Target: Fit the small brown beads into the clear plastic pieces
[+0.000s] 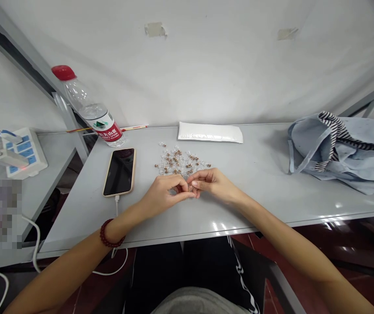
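Observation:
My left hand (172, 192) and my right hand (211, 183) meet above the front middle of the table, fingertips pinched together. Between them is a small clear bottle (191, 188), mostly covered by the fingers; whether its stopper is in cannot be made out. Just beyond the hands lies a loose pile of tiny clear bottles (176, 161) with brown, cork-like ends. One more bottle (162, 145) sits a little apart at the pile's far left. A dark red bead bracelet (111, 233) circles my left wrist.
Left of the pile lies a phone (120, 172) on a white charging cable (117, 205). A red-capped water bottle (103, 124) stands behind it. Against the wall rests a white packet (210, 132). Light blue striped cloth (340, 148) is heaped at right; a power strip (26, 152) is far left.

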The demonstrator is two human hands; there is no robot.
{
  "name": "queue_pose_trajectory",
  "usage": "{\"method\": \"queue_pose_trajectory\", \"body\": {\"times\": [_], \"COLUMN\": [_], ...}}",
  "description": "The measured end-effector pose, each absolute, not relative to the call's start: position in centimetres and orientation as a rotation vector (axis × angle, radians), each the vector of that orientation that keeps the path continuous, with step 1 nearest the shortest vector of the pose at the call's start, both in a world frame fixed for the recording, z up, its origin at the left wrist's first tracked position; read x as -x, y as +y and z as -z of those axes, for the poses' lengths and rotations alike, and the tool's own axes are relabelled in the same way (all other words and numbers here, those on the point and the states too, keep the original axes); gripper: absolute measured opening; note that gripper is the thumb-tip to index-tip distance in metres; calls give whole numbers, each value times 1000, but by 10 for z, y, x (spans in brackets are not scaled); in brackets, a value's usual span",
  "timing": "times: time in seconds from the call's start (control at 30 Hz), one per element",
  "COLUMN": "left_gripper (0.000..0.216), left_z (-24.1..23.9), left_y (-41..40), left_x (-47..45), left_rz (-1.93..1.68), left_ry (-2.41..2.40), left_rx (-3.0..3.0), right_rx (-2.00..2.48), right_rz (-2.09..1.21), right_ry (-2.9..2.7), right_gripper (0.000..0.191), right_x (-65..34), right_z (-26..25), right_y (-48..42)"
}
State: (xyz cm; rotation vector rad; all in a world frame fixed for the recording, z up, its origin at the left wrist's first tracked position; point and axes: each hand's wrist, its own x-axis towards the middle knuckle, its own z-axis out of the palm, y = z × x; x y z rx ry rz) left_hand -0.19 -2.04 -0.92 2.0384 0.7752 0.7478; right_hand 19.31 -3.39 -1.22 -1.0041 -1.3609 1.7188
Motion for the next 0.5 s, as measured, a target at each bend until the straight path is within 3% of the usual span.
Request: {"method": "queue_pose_trajectory", "body": {"times": [0.5], "left_gripper": [21], "left_z": [-2], "left_y": [-20], "left_x": [3], "left_rz": [-479], "left_ry": [903], "left_rx": [-1674], "right_rx": [1027], "right_rz": [-1601], "right_ry": [-1411], "right_gripper": [7], "right_x": [-195], "right_z": [10], "right_y": [-38]}}
